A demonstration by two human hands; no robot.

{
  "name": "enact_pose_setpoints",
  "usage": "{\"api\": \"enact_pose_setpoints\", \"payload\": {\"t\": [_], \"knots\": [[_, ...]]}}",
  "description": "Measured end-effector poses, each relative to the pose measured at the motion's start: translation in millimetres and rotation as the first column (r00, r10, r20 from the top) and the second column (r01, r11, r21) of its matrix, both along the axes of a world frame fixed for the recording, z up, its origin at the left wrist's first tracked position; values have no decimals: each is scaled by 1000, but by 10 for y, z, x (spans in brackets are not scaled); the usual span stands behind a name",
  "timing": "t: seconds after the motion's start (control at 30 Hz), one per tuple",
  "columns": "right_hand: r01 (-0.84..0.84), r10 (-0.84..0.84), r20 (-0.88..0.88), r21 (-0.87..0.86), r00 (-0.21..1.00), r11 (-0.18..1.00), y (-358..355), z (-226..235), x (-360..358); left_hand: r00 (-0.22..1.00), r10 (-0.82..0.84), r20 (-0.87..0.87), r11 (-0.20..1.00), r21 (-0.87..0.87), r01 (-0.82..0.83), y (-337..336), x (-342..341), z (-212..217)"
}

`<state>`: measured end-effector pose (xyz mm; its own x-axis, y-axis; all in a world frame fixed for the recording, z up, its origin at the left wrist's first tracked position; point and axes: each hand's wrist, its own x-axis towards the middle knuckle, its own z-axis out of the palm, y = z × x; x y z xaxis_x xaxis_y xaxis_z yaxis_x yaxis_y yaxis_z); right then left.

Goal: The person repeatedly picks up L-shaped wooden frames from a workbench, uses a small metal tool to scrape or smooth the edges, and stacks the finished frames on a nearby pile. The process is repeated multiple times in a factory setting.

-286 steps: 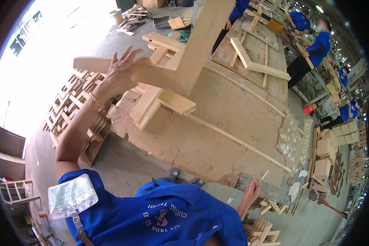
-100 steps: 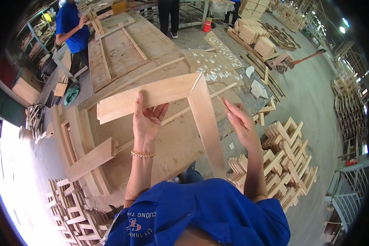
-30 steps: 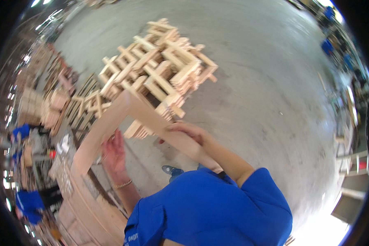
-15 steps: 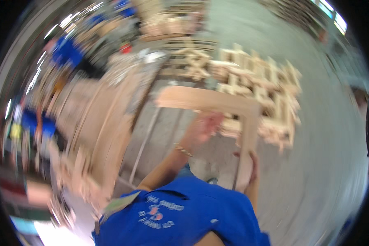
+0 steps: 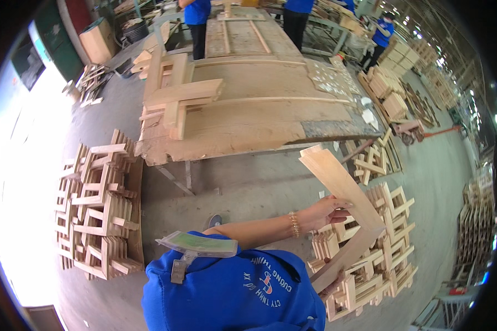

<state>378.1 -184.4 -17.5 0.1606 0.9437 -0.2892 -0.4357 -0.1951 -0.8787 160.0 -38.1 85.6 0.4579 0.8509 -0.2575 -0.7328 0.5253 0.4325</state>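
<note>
An L-shaped wooden frame piece [image 5: 345, 185], pale brown, is held up in front of me to the right. My left hand [image 5: 327, 213] is closed on the inner edge of its upper arm; a beaded bracelet is on that wrist. My right hand [image 5: 332, 286] grips the lower arm and is mostly hidden behind it. Under and beside the piece, several similar L-shaped wooden pieces stand in a stack [image 5: 395, 243] at the right.
A large worktable [image 5: 248, 124] spans ahead, with wooden pieces [image 5: 176, 96] piled on its left end. Another stack of L-shaped pieces [image 5: 107, 212] stands at the left. People in blue shirts are beyond the table. A pallet jack [image 5: 411, 132] is at the far right.
My view has swung round: the worktable, at the left before, lies ahead now, and the stack that was ahead is at my right. The L-shaped piece has moved along with my hands.
</note>
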Motion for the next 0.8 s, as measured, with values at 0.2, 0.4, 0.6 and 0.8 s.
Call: {"api": "enact_pose_setpoints", "payload": {"t": [0.2, 0.4, 0.6, 0.8], "knots": [[25, -19, 34, -179, 999, 983, 237, 701, -1180, 985, 163, -48, 986, -9, -164, 1, -890, -18], [-141, 144, 84, -44, 986, 989, 567, 755, -1766, 930, 265, -256, 955, 201, -217, -107, -1729, 58], [-355, 334, 165, 120, 928, 927, 1430, 1249, -2650, 632, 258, -731, 860, 472, 195, -465, -2071, -298], [-455, 429, 151, 303, 891, 838, 1957, 1514, -3790, 325, 407, -854, 904, 426, -13, -705, -2523, 358]]}}
